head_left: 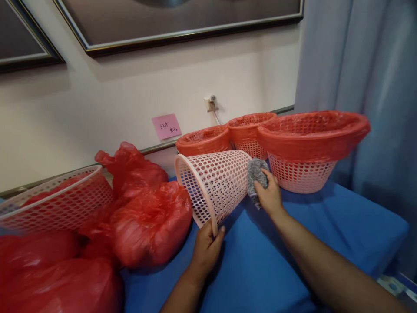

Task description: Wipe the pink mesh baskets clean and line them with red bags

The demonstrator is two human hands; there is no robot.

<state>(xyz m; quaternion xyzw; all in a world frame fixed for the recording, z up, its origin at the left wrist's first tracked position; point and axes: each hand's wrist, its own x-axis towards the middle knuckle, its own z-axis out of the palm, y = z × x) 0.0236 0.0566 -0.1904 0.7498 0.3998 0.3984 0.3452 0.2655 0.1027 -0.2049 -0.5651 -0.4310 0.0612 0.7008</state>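
Observation:
A pink perforated plastic basket (219,180) lies on its side on the blue surface (312,226), its mouth turned to the left. My left hand (206,250) is closed on the lower part of its rim. My right hand (269,194) presses a grey cloth (256,173) against the basket's bottom end, fingers wrapped over the cloth.
Three pink baskets lined with red bags (309,139) stand at the back right, near a grey curtain (361,87). Crumpled red plastic bags (146,217) pile up at the left beside another unlined basket (58,200). A pink note (166,126) sticks to the wall.

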